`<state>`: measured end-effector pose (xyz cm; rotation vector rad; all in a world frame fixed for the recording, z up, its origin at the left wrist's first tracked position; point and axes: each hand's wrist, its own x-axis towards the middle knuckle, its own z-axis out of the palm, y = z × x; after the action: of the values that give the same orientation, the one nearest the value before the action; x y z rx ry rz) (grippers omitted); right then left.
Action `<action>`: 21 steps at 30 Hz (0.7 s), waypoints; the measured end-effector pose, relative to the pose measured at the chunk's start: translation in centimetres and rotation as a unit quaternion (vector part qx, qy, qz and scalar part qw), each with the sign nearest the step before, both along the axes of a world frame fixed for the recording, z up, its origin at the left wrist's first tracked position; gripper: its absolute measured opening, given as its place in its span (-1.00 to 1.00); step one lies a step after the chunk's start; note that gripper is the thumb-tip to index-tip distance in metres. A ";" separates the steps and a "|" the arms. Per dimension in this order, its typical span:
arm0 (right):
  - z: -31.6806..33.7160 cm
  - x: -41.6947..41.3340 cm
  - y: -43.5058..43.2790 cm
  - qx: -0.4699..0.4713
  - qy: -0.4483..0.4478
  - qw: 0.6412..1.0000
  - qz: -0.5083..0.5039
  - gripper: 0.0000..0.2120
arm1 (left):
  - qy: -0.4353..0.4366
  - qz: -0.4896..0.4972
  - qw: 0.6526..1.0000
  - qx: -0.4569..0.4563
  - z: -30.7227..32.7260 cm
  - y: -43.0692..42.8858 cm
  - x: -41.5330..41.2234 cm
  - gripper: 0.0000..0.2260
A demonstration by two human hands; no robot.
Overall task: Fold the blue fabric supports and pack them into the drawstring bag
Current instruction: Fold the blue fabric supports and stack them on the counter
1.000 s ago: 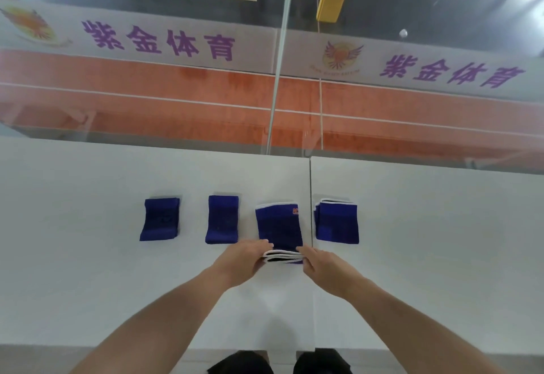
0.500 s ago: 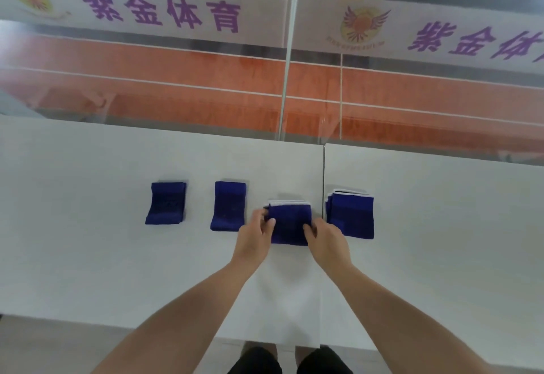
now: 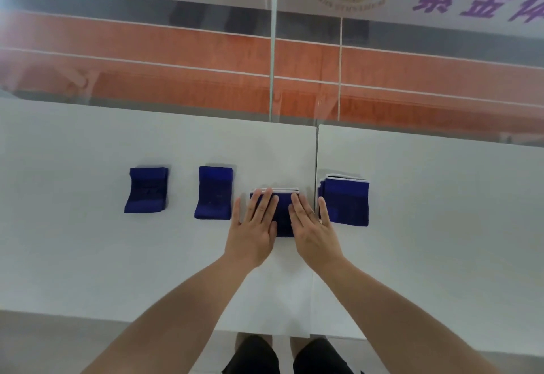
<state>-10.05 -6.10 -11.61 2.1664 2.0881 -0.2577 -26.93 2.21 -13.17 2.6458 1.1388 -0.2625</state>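
Observation:
Several blue fabric supports lie in a row on the white table (image 3: 88,256). The third support (image 3: 283,214), folded with its white trim at the far edge, lies under both my hands. My left hand (image 3: 253,226) presses flat on its left half with straight fingers. My right hand (image 3: 312,226) presses flat on its right half. A folded support (image 3: 146,190) lies at the far left, another (image 3: 214,192) beside it. A white-trimmed folded support (image 3: 346,201) lies to the right, close to my right little finger. No drawstring bag is in view.
A seam (image 3: 315,167) splits the table into two tops, just right of the pressed support. A glass wall (image 3: 273,50) with purple lettering stands behind the table; an orange floor shows beyond. The table's near edge is close to my body.
I lifted the near end of the third support, folded it over to the far edge, then let go and laid both hands flat on it. The camera has tilted down and closer.

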 end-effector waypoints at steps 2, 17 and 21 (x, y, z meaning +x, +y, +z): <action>0.2 0.1 0.4 -0.042 0.001 0.999 -0.001 -0.47 | 0.027 -0.002 1.000 -0.013 0.5 0.4 0.6 -0.44; 11.4 -3.7 5.1 -0.149 0.167 0.969 -0.104 -0.81 | 0.024 0.076 0.996 -0.043 10.0 3.6 -7.7 -0.55; 10.5 -5.4 4.9 -0.174 0.186 0.951 -0.177 -0.81 | 0.042 0.045 0.996 -0.072 7.4 7.5 -9.7 -0.60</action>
<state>-15.42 -1.23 -1.10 2.3796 1.6126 -1.0576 -36.63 9.69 -5.80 2.4724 1.2134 -0.4248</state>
